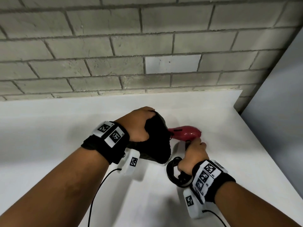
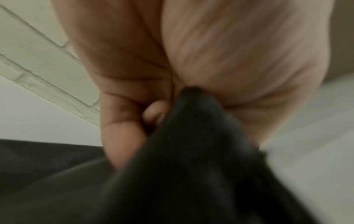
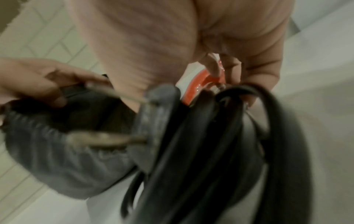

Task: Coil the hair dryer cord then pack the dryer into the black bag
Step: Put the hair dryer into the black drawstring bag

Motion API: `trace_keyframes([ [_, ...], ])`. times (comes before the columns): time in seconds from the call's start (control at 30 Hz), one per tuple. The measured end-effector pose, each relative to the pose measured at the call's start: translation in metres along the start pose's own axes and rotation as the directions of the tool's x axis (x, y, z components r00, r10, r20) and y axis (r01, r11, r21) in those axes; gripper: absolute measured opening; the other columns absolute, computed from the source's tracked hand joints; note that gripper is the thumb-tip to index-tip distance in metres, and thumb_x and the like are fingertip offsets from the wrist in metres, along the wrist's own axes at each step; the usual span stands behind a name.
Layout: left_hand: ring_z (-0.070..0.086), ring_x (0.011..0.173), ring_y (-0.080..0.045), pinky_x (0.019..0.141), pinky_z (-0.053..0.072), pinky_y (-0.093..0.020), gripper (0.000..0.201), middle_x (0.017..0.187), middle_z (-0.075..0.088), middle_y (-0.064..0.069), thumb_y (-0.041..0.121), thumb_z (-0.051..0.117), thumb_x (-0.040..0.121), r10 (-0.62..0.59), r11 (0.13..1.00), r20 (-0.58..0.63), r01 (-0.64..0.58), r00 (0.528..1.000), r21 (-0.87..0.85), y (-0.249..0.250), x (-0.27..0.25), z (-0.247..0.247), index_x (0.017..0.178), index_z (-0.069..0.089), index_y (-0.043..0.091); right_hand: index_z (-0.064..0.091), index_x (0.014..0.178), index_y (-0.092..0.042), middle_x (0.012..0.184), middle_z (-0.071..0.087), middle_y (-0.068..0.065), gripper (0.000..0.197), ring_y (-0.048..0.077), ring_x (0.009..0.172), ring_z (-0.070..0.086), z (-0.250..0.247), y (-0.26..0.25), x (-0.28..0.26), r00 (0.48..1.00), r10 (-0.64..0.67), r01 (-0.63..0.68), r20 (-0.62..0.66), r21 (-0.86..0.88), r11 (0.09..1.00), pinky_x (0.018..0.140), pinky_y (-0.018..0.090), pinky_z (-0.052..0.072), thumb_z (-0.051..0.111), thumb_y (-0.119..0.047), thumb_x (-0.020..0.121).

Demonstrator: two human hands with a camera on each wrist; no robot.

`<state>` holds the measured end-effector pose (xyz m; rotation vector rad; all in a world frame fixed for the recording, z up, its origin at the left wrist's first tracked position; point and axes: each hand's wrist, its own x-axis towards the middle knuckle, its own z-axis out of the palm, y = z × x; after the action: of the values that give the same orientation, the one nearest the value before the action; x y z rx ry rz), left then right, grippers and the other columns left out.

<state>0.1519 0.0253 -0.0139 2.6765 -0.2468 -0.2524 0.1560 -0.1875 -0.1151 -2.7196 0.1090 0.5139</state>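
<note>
A red hair dryer (image 1: pixel 186 133) hangs just above the white table, its nozzle pointing left at the mouth of the black bag (image 1: pixel 155 141). My left hand (image 1: pixel 141 126) grips the bag's rim and holds it up. My right hand (image 1: pixel 193 154) grips the dryer's handle together with the coiled black cord (image 1: pixel 172 171), whose loops hang below the fist. In the right wrist view the coiled cord (image 3: pixel 220 144), its plug (image 3: pixel 153 121) and a bit of the red dryer (image 3: pixel 205 81) show beside the bag (image 3: pixel 63 144). The left wrist view shows my fingers (image 2: pixel 122 131) pinching the black bag (image 2: pixel 191 151).
The white table (image 1: pixel 229 145) meets a grey brick wall (image 1: pixel 114 54) at the back, and its right edge runs diagonally past a grey panel (image 1: pixel 278 95). Thin black sensor cables (image 1: pixel 98 190) trail from both wristbands.
</note>
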Motion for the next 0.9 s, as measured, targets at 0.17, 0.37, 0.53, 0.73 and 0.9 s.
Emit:
trace_keyframes([
  [0.17, 0.026, 0.139, -0.01, 0.11, 0.028, -0.027, 0.079, 0.156, 0.022, 0.012, 0.011, 0.065, 0.068, -0.052, 0.997, 0.12, 0.046, 0.991, 0.055, 0.002, -0.006, -0.001, 0.142, 0.039, 0.024, 0.034, 0.129, 0.004, 0.112, 0.06, 0.017, 0.061, 0.025, 0.08, 0.062, -0.005, 0.004, 0.021, 0.987, 0.118, -0.144, 0.113, 0.257, 0.956, 0.059, 0.026, 0.047, 0.064, -0.015, 0.08],
  [0.37, 0.033, 0.136, -0.013, 0.104, 0.032, -0.026, 0.084, 0.152, 0.03, 0.011, 0.019, 0.066, 0.061, -0.103, 0.994, 0.148, 0.096, 0.984, 0.05, -0.009, -0.005, 0.006, 0.14, 0.039, 0.027, 0.064, 0.08, 0.002, 0.064, 0.065, 0.014, 0.015, 0.038, 0.066, 0.069, -0.026, 0.039, 0.032, 0.99, 0.007, -0.082, 0.142, 0.53, 0.844, 0.053, 0.032, 0.05, 0.06, -0.001, 0.066],
  [0.53, 0.026, 0.139, -0.009, 0.098, 0.024, -0.016, 0.09, 0.158, 0.017, 0.013, 0.011, 0.068, 0.067, -0.055, 0.998, 0.135, 0.05, 0.989, 0.037, -0.004, 0.002, 0.005, 0.147, 0.029, 0.026, 0.046, 0.087, 0.005, 0.054, 0.045, 0.015, 0.044, 0.025, 0.036, 0.046, -0.058, 0.072, -0.009, 0.942, -0.249, -0.073, 0.225, 0.861, 0.502, 0.039, 0.029, 0.042, 0.055, 0.009, 0.043],
  [0.73, 0.042, 0.126, 0.006, 0.106, 0.031, -0.018, 0.078, 0.141, 0.043, 0.019, 0.031, 0.082, 0.068, 0.19, 0.981, 0.155, -0.182, 0.97, -0.062, 0.019, -0.001, 0.013, 0.134, 0.041, 0.04, 0.058, 0.099, -0.009, 0.08, 0.045, 0.026, 0.056, 0.024, 0.053, 0.05, -0.072, 0.065, -0.051, 0.485, -0.644, -0.12, 0.592, 0.774, 0.621, 0.04, 0.024, 0.045, 0.058, 0.014, 0.048],
  [0.9, 0.02, 0.142, -0.002, 0.112, 0.019, -0.019, 0.088, 0.159, 0.012, 0.014, 0.027, 0.076, 0.075, 0.218, 0.969, 0.19, -0.236, 0.957, 0.077, 0.014, -0.013, 0.022, 0.147, 0.026, 0.033, 0.061, 0.094, -0.014, 0.073, 0.044, 0.024, 0.054, 0.022, 0.043, 0.051, -0.052, 0.058, -0.033, 0.475, -0.572, -0.078, 0.669, 0.679, 0.73, 0.038, 0.022, 0.043, 0.055, 0.017, 0.051],
])
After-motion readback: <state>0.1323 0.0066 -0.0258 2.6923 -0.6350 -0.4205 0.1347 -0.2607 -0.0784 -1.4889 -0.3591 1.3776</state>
